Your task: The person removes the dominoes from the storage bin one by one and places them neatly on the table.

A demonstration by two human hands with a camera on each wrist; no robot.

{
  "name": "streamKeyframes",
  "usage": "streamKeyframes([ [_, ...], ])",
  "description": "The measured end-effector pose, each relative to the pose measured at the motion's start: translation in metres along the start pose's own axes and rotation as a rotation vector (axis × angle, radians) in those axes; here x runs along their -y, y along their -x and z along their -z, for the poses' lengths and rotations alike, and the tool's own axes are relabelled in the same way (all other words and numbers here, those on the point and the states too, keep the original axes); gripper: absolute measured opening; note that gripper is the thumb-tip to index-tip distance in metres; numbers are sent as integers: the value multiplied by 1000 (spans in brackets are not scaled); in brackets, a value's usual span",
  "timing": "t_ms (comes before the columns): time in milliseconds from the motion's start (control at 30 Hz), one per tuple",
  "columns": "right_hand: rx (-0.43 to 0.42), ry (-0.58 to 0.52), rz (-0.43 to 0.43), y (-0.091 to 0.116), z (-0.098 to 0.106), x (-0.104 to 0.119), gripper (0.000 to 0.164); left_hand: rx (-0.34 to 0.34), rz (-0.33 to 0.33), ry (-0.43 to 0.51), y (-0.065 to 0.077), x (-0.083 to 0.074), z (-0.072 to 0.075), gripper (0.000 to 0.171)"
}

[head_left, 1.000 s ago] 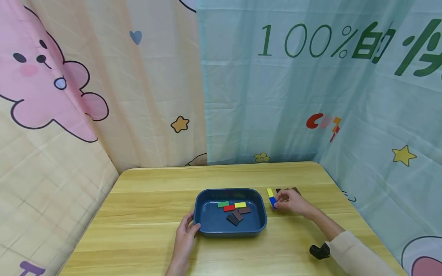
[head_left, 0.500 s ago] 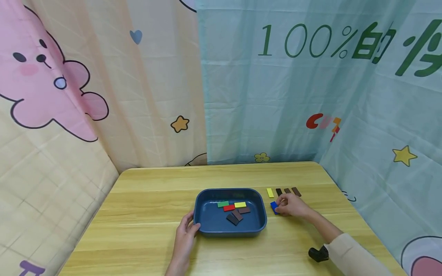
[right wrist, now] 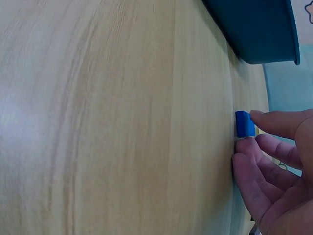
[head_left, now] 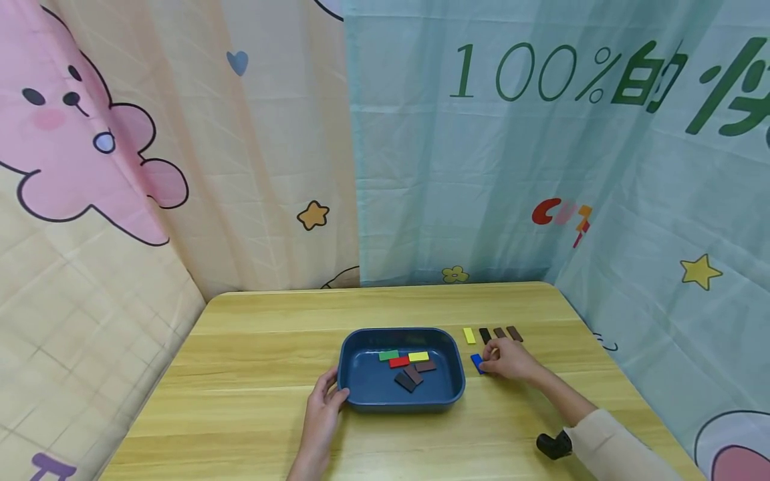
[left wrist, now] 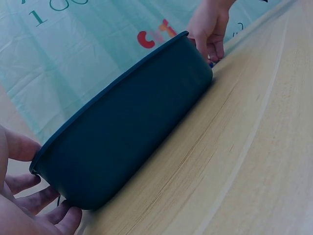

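A dark blue rectangular basin (head_left: 402,407) stands on the table, with several small flat blocks in green, red, yellow, brown and black lying on its floor. My left hand (head_left: 321,409) holds the basin at its near left corner, thumb at the rim and fingers along the outer wall. Right of the basin, my right hand (head_left: 510,359) pinches a small blue block (right wrist: 245,124) close over the table. In the right wrist view the thumb touches the block's upper edge and the fingertips curl in below it. Part of the block is hidden by the fingers in the head view.
Behind my right hand lies a row of blocks: a yellow block (head_left: 469,335), a black block (head_left: 484,335) and two brown ones (head_left: 514,333). A black device (head_left: 554,445) sits at the right sleeve (head_left: 607,444). Printed curtains (head_left: 457,167) enclose the table (head_left: 271,347).
My right hand has drawn the blue block a little toward me, away from the yellow block it stood beside. The row behind shows more fully. My left hand and the basin have stayed in place.
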State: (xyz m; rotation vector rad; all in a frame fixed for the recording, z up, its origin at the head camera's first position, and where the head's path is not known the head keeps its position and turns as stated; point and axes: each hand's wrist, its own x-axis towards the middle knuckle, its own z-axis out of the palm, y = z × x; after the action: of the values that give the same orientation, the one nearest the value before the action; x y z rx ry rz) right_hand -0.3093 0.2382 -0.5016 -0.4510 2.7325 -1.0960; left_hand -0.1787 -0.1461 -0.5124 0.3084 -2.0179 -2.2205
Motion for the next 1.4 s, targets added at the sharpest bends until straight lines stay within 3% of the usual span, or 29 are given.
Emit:
streamKeyframes([
  [267, 30, -11, 32, -3, 3, 3, 14, -1, 0, -9, -1, 1, 1, 50],
  [367, 13, 30, 85, -6, 6, 8, 13, -4, 2, -11, -1, 1, 2, 51],
  [633, -22, 135, 204, -22, 14, 39, 13, -8, 3, -20, 0, 0, 1, 52],
  [1067, 114, 142, 304, -48, 13, 88, 14, -24, -8, -24, 1, 0, -1, 51],
  [1200, 156, 138, 327, -57, 7, 102, 16, -26, -5, -25, 1, 0, 0, 52],
  [1400, 243, 148, 428, -68, -10, 116, 18, -17, 4, -27, 0, 0, 0, 51],
])
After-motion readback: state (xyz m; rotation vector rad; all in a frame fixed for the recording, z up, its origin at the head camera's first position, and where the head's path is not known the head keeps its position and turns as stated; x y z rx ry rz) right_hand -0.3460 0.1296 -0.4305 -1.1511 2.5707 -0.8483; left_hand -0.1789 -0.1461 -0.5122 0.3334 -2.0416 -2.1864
